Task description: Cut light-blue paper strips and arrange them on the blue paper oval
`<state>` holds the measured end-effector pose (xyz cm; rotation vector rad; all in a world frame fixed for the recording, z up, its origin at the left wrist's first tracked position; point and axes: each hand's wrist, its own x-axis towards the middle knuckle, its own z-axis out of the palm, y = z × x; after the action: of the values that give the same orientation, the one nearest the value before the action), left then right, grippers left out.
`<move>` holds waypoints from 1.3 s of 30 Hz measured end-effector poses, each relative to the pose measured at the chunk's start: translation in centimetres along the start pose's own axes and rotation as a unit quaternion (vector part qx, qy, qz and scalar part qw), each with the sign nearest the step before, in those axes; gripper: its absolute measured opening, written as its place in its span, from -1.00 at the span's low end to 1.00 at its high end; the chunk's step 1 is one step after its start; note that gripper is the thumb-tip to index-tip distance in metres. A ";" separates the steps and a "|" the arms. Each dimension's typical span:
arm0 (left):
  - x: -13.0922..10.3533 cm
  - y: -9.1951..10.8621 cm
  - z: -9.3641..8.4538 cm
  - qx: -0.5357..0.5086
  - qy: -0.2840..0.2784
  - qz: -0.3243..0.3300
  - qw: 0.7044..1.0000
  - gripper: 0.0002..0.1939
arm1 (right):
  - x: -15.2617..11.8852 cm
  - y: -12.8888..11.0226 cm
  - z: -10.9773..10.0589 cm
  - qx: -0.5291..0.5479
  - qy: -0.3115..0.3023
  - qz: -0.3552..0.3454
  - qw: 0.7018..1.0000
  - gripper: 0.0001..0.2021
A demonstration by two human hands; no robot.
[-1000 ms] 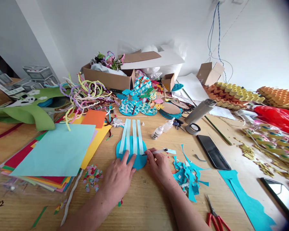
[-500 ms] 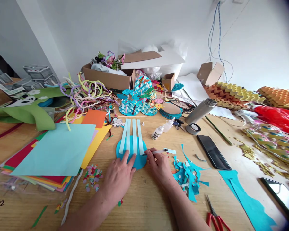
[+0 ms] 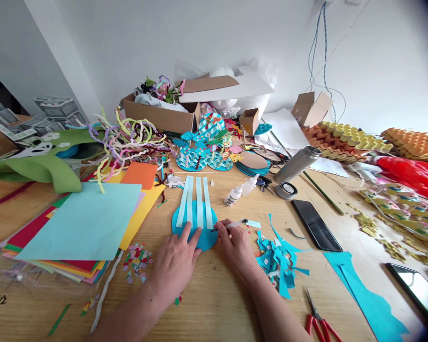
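Observation:
A round blue paper disc (image 3: 207, 242) lies on the table before me, with several pale blue paper strips (image 3: 199, 204) running from it toward the far side. My left hand (image 3: 176, 259) rests on the disc's near left part, index and middle fingers apart at the strips' lower ends, pressing nothing but paper. Pinched in my right hand (image 3: 237, 244) is a pen (image 3: 237, 224), its tip touching or just above the disc's right side. Blue paper scraps (image 3: 280, 261) lie right of that hand, and small colored paper dots (image 3: 138, 261) left of the other.
Colored paper sheets (image 3: 82, 223) and pipe cleaners (image 3: 128, 142) cover the left. Two glue bottles (image 3: 233, 195), a grey flask (image 3: 296, 164) and a phone (image 3: 316, 224) stand or lie to the right. Red-handled pliers (image 3: 317, 318) are at the near edge. A cardboard box (image 3: 157, 116) is behind.
The pen has tilted slightly in my right hand, its back end a little higher and farther left. My left hand and the paper strips stay in place.

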<state>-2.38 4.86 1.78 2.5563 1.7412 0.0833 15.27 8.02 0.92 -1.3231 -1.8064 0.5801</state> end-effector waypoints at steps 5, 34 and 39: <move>0.0 0.0 -0.2 -0.004 -0.001 -0.001 1.000 -0.54 | 0.0 -0.1 0.0 0.004 -0.001 0.002 1.000 -0.66; -0.1 0.0 -0.1 0.000 -0.004 0.004 1.000 -0.54 | -0.3 0.0 -0.2 0.038 0.014 0.042 0.998 -0.64; -0.1 0.0 -0.1 -0.005 -0.008 -0.002 1.000 -0.53 | -0.5 -0.8 0.5 0.068 -0.003 0.041 0.997 -0.72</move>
<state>-2.46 4.74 1.84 2.5402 1.7347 0.0712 14.51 7.35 1.05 -1.3083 -1.6920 0.7405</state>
